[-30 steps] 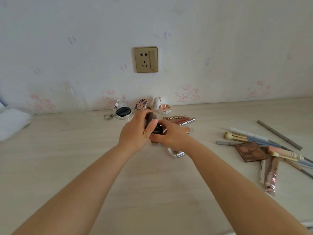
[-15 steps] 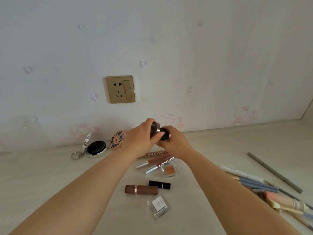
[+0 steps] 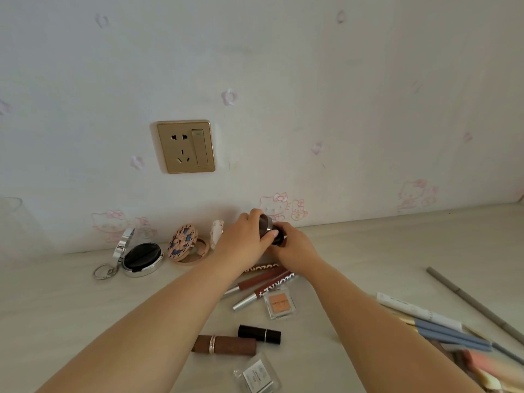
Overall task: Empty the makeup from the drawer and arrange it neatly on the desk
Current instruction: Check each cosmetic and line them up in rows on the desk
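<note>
Task looked mostly done: much makeup already lay on the pale woodgrain desk (image 3: pixel 382 251); drawer not in view. Left hand (image 3: pixel 243 241) and right hand (image 3: pixel 297 246) both gripped 1 small dark round glossy compact (image 3: pixel 269 231) near the wall. 2 matte brown lipstick tubes (image 3: pixel 224 345) and clear plastic pans looked unsorted.
</note>
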